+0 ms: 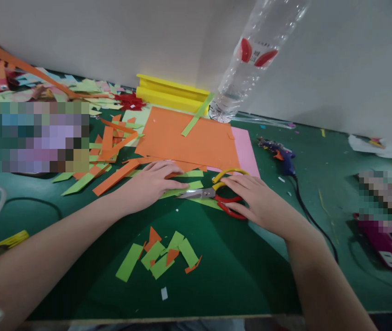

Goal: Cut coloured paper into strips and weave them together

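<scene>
My left hand (pixel 152 184) lies over green paper strips (pixel 194 185) in the middle of the table, its fingers stretched out and apart. My right hand (pixel 261 197) holds a pair of scissors (pixel 213 192) by the red and yellow handles. The blades point left toward my left fingertips and rest over the green strips. Just behind both hands is an orange paper sheet (pixel 189 138), partly covering a pink sheet (pixel 247 147). Cut green and orange paper pieces (pixel 159 257) lie in front of my hands.
Orange and green strips (pixel 109 142) are heaped on the left. A plastic bottle (pixel 251 59) leans against the wall beside a folded yellow piece (pixel 171 94). A blue glue gun (pixel 281 156) with a black cord lies right; a magenta power strip (pixel 385 243) is farther right.
</scene>
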Motion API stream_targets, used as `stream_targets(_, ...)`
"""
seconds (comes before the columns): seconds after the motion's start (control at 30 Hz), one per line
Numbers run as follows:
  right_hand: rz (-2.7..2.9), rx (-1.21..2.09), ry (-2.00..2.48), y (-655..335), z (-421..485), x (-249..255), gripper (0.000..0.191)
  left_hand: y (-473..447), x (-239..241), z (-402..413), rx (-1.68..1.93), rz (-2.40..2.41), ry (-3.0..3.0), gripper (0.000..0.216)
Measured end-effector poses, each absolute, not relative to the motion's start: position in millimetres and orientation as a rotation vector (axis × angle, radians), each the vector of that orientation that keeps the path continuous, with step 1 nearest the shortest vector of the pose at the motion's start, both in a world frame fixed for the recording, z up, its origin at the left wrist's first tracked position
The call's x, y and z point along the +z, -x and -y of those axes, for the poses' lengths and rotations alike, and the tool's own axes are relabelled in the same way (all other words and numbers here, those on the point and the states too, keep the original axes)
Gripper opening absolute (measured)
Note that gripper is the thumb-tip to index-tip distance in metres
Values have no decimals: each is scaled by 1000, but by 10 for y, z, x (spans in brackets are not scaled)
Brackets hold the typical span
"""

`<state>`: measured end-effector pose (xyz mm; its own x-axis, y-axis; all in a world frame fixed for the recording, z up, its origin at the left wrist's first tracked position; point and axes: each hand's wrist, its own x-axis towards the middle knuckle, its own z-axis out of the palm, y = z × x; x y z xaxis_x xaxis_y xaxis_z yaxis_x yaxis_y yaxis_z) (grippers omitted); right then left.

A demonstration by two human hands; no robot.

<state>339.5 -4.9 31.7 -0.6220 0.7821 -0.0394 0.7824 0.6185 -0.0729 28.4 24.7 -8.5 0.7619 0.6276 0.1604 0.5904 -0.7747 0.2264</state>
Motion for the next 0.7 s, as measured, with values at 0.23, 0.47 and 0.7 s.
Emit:
stream_targets(0.23, -2816, -120, -1354, -3407, 31, 300, 46, -282, -92, -250, 371, -967, -2786, 34)
stream_targets(0.47, -2813, -154, -1368, -3399, 33, 320, 46, -280, -83, -244, 373, -963, -2795, 36)
stream_targets(0.7, -2814, -246, -1362, -3337, 63, 331, 45, -298, -67, -238, 331, -1002, -2764, 33)
